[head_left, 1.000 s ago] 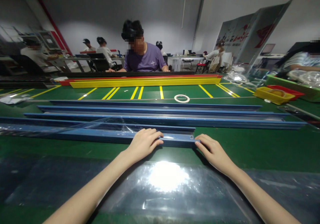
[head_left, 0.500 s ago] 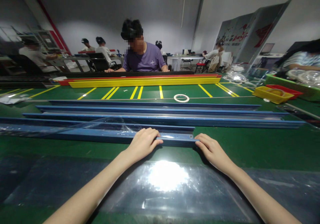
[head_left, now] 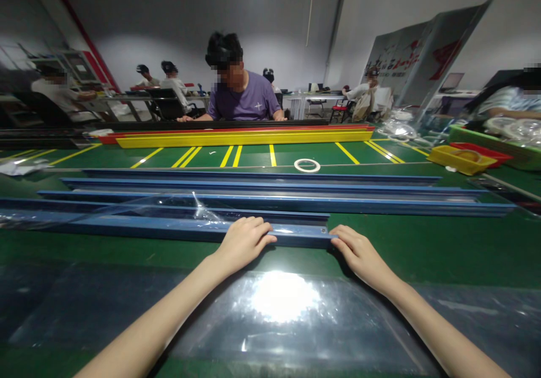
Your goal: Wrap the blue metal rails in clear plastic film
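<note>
A clear sheet (head_left: 211,324) lay nearer than the front blue channel (head_left: 169,231). The left hand (head_left: 245,239) gripped that channel's near wall; the right hand (head_left: 358,254) pinched its right end. Loose film (head_left: 205,213) lay across its top; uneven pulling might have creased it. More channels (head_left: 274,199) lay beyond.

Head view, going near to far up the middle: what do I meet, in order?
Clear plastic sheet → the blue channel under both hands, nearest one → the blue channels lying behind it → white ring → yellow channel → co-worker in a purple shirt.
</note>
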### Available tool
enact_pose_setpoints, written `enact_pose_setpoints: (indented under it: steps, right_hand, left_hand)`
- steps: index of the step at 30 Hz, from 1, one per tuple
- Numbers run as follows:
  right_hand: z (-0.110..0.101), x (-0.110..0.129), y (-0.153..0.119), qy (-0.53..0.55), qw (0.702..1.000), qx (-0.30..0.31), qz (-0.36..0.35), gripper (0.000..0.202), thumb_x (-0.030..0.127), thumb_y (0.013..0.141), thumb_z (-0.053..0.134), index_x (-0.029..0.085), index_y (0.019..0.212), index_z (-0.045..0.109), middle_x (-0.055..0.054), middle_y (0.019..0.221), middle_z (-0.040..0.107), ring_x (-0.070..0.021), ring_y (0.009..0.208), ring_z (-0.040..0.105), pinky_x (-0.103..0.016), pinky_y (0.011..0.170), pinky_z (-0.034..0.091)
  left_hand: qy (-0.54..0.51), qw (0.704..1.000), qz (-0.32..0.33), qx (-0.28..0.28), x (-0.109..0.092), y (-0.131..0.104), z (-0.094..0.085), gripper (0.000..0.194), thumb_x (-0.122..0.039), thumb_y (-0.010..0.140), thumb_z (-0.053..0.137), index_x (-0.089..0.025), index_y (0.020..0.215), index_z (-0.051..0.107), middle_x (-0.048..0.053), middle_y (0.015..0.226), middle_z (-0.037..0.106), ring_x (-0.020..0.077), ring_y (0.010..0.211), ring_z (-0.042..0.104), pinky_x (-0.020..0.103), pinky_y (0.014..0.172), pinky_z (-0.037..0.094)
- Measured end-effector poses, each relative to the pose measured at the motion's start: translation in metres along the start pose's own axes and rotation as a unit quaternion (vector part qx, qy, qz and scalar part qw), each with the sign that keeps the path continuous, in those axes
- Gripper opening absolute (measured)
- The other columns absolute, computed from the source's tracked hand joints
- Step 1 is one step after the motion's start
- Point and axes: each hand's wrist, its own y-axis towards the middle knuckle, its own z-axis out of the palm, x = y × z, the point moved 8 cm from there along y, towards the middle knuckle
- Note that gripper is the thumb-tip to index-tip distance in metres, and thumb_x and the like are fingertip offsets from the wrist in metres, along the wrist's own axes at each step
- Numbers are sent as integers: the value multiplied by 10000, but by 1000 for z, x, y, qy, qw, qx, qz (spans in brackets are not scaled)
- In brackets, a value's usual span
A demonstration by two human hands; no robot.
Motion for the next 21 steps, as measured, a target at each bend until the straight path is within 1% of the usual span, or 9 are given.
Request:
enact_pose_setpoints:
  steps: [9, 21]
  right_hand:
    - [0, 0, -1, 1, 1000, 1, 2, 254, 307, 863, 315, 199, 740, 508, -46, 775, 550, -160, 764, 506, -292, 704, 391]
    - [-1, -1, 0, -1, 1000, -4, -1, 259, 313, 862, 326, 193, 733, 517, -38, 760, 558, -151, 751, 513, -274, 690, 389]
  left_hand:
    - [-20, 999, 13, -28, -2, 0, -2, 260, -378, 857, 391, -203, 834, 581, -4, 781, 597, 148, 754, 522, 265, 638, 333]
    - [-13, 998, 31, -51, -6, -2, -4, 225, -343, 862, 393, -195, 822, 556, -4, 779, 581, 146, 734, 496, 266, 627, 309]
